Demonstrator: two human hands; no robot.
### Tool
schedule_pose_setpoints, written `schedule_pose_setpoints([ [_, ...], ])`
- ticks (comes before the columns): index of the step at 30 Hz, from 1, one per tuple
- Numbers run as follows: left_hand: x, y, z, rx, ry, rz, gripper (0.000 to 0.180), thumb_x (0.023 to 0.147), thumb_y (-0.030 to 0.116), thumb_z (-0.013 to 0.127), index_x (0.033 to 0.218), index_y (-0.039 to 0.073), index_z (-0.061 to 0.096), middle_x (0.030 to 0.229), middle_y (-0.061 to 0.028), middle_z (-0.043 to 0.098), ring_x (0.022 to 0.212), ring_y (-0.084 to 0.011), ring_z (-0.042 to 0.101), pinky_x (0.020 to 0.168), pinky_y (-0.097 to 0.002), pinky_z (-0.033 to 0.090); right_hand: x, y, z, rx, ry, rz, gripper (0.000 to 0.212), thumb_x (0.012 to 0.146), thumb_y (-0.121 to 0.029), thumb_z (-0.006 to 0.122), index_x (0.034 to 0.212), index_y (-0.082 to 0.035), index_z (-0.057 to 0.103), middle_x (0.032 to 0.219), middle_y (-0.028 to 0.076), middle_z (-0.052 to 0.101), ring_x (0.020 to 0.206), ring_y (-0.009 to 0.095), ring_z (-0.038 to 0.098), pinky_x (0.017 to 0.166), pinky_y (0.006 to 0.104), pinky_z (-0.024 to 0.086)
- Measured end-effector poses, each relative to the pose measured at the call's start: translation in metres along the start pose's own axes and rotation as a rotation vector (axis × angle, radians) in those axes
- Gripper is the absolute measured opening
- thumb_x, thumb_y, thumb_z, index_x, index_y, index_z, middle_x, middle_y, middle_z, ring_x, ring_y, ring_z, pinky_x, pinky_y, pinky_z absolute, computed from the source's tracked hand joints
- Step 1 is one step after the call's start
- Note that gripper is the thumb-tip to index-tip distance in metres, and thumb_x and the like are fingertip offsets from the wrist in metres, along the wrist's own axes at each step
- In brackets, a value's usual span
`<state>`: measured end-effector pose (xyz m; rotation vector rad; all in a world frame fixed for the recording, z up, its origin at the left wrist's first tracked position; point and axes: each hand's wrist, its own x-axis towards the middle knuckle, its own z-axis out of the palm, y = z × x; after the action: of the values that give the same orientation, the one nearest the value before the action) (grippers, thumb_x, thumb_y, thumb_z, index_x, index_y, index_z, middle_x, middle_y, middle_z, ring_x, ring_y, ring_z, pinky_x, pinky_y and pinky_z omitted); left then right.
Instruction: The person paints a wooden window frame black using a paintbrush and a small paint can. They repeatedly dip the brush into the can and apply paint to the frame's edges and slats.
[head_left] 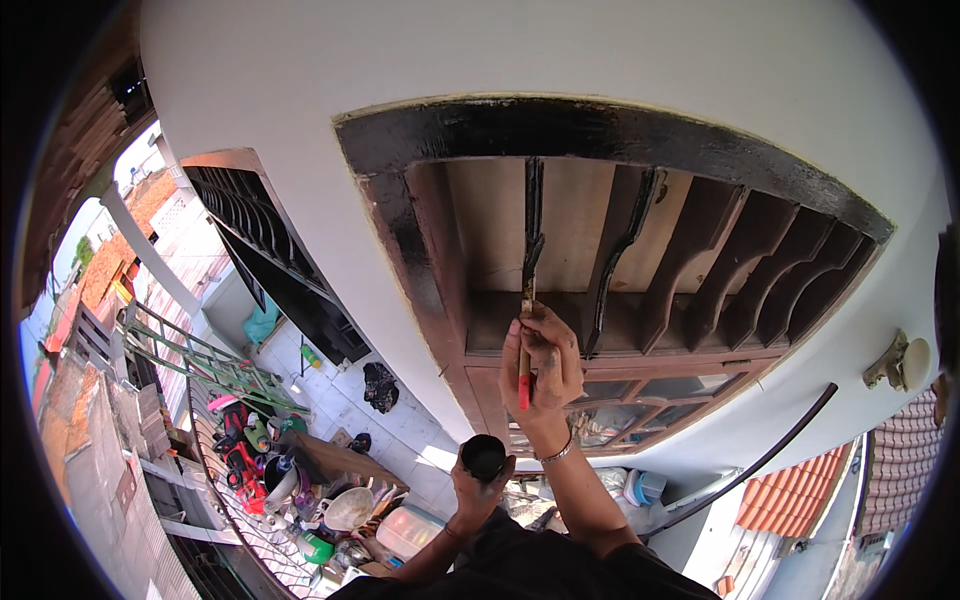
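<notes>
My right hand [553,362] grips a thin paintbrush [525,362] by its wooden, red-ended handle. The brush points upward, its tip at a narrow vertical slat [533,215] coated in glossy black. Lower and to the left, my left hand [474,505] is wrapped round a small cup [484,457] whose inside is black; I cannot make out how full it is. Around the slats runs a wooden frame [520,125], glossy black along its top and part of its left side. The slat edge [625,240] to the right is also black, while those farther right look brown.
Below the slats are glazed panes [605,410] in a brown frame. A white wall [650,50] surrounds them. A dark pipe [765,450] and a wall lamp [905,362] are on the right. At lower left, a green ladder [190,345] stands near cluttered household goods [350,508].
</notes>
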<state>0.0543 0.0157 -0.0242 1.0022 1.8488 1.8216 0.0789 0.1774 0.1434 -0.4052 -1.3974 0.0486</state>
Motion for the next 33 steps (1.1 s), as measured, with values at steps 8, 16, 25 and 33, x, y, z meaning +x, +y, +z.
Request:
schedule_pose_setpoints([
  [8,-0.002,0.023,-0.011,0.03,0.126,-0.007,0.03,0.08,0.009,0.086,0.101,-0.002,0.067,0.087,-0.0079,0.073,0.077,-0.0137,0.069,0.071,-0.0298,0.056,0.02,0.026,-0.015,0.061,-0.034,-0.11,0.025,0.082,0.01,0.078,0.082,-0.001,0.056,0.097,0.014,0.071,0.094,0.03,0.075,0.078,0.0331,0.062],
  [16,-0.013,0.02,-0.001,-0.014,0.196,-0.081,0.038,0.079,0.014,0.089,0.105,-0.002,0.065,0.092,-0.009,0.074,0.083,-0.0135,0.07,0.077,-0.0305,0.057,0.022,0.024,-0.026,-0.014,0.029,0.023,0.02,0.09,0.007,0.072,0.083,0.003,0.055,0.1,0.015,0.07,0.092,0.028,0.074,0.081,0.0343,0.061],
  [25,-0.013,0.036,-0.015,0.09,0.214,-0.065,0.045,0.078,0.018,0.09,0.11,0.0,0.063,0.093,-0.01,0.074,0.084,-0.0144,0.071,0.078,-0.0311,0.058,0.002,0.019,-0.014,-0.06,-0.003,-0.089,0.02,0.088,0.007,0.073,0.089,0.0,0.055,0.103,0.015,0.069,0.095,0.031,0.073,0.08,0.037,0.062],
  [33,-0.01,0.015,-0.019,0.051,0.208,-0.092,0.046,0.078,0.017,0.09,0.11,0.0,0.062,0.093,-0.0112,0.075,0.085,-0.0165,0.073,0.077,-0.0318,0.059,-0.003,0.004,0.008,-0.068,0.011,-0.075,0.018,0.092,0.002,0.073,0.085,0.003,0.056,0.103,0.015,0.068,0.095,0.028,0.072,0.082,0.034,0.06],
])
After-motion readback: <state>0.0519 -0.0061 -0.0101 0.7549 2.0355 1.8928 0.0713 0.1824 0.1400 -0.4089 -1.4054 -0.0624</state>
